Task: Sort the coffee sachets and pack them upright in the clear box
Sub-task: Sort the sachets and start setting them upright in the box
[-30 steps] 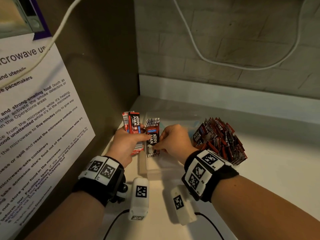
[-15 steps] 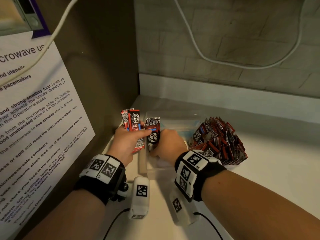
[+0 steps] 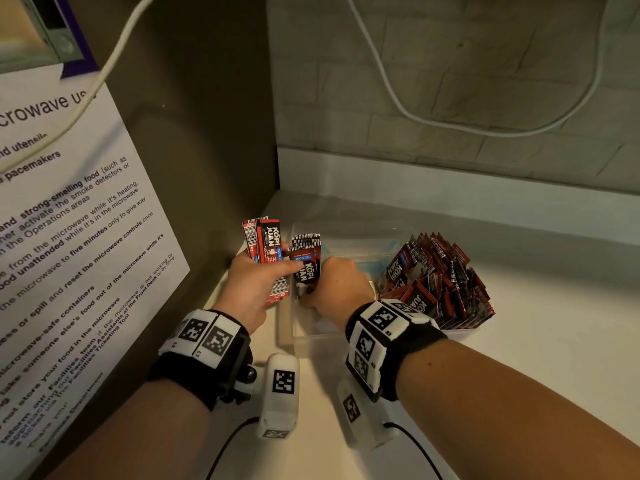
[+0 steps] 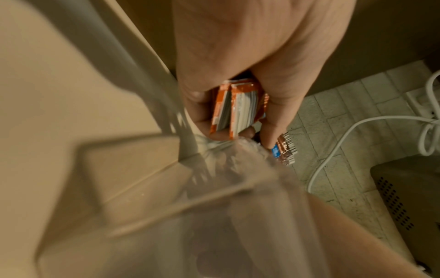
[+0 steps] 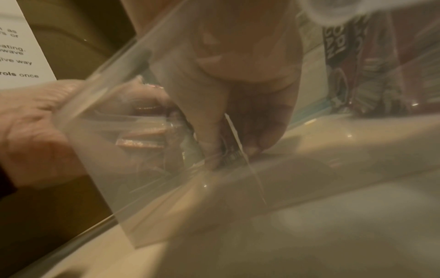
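A clear box [image 3: 311, 336] stands on the white counter in the corner. My left hand [image 3: 273, 271] grips a bundle of red and black coffee sachets [image 3: 265, 244] upright just left of the box, also seen edge-on as the bundle [image 4: 238, 109] in the left wrist view. My right hand [image 3: 311, 292] reaches inside the box and pinches a few upright sachets [image 3: 306, 268] against its left end. Through the clear wall, my right fingers [image 5: 209, 135] hold those sachets [image 5: 232, 152] down near the box floor. A loose pile of sachets [image 3: 436, 282] fills the box's right end.
A brown side panel with a printed microwave notice [image 3: 69, 220] rises close on the left. A tiled wall with a white cable [image 3: 450, 123] closes the back. Two white tagged devices [image 3: 280, 389] with black leads lie on the counter below my wrists.
My right hand has sunk lower into the box with its sachets and shifted slightly left. My left hand has kept its bundle in nearly the same place.
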